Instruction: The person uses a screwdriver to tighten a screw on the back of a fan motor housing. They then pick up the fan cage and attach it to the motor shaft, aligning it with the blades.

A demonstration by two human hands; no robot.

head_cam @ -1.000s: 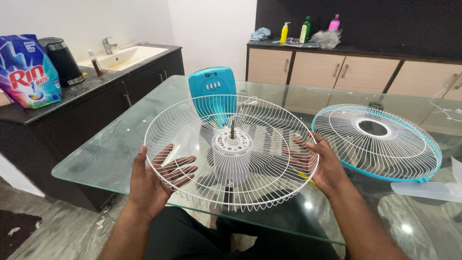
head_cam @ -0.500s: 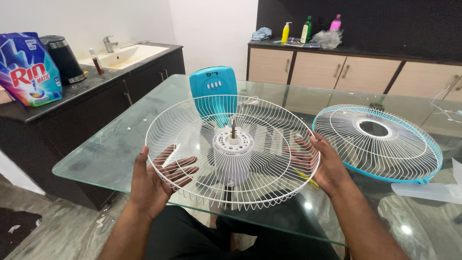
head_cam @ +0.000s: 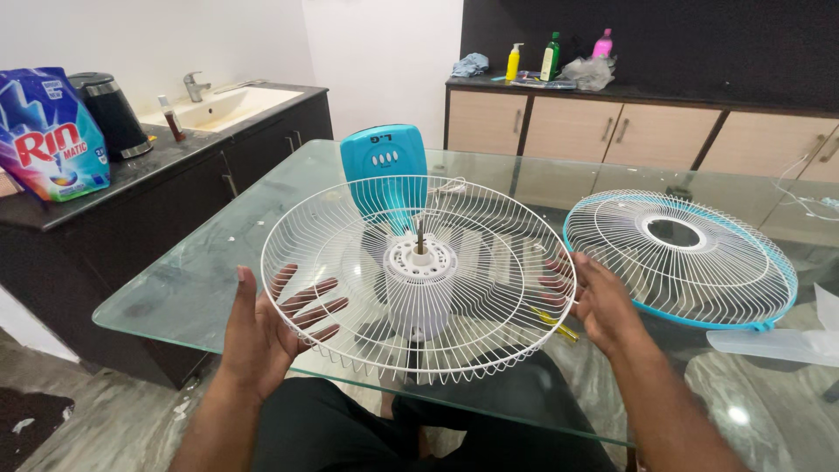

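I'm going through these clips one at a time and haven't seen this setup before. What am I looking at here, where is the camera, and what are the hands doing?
There is no machine here: a person works with two bare hands, and the single camera sits on their head, looking down, so the arms enter from the bottom of the picture.

The left hand and the right hand cup opposite edges of a round white wire fan guard. It sits around the white motor housing, from whose middle a thin shaft pokes up. Behind it stands the fan's blue control body.

All this is on a glass table. To the right lies a second wire guard with a blue rim, and beside it a pale translucent piece, cut off by the frame edge.

On the dark counter at left are a blue detergent bag, a black kettle and a sink.
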